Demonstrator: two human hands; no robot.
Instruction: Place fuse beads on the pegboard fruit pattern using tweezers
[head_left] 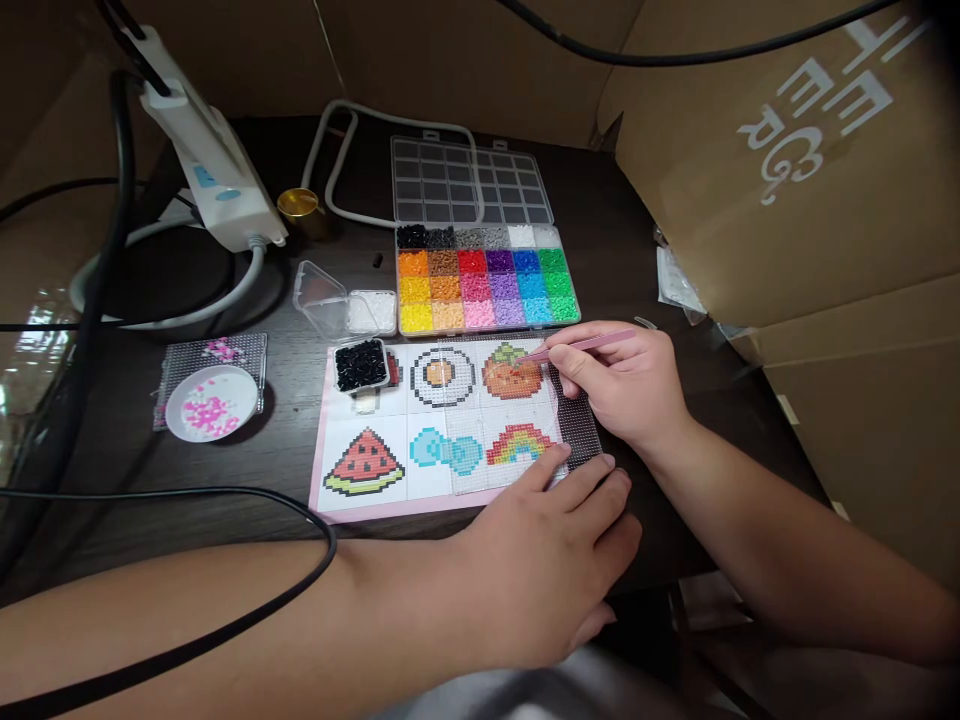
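Pink tweezers [604, 341] are pinched in my right hand [626, 385], their tips at the orange fruit picture [512, 376] on a pattern sheet [360, 408]. A clear pegboard [581, 415] lies over the sheet's right part and sticks out past its edge. Whether the tips hold a bead is too small to tell. My left hand [559, 550] lies flat with fingers stretched out, its fingertips on the pegboard's near edge. A small box of black beads [361, 366] stands on the sheet's upper left picture.
Behind the sheet stands an opened bead organizer [487, 280] with many colours. Left of it is a box of white beads [371, 312]. A white dish [211, 403] of pink and white beads rests on another pegboard [255, 350]. A power strip [217, 170] and black cable [285, 590] are at left.
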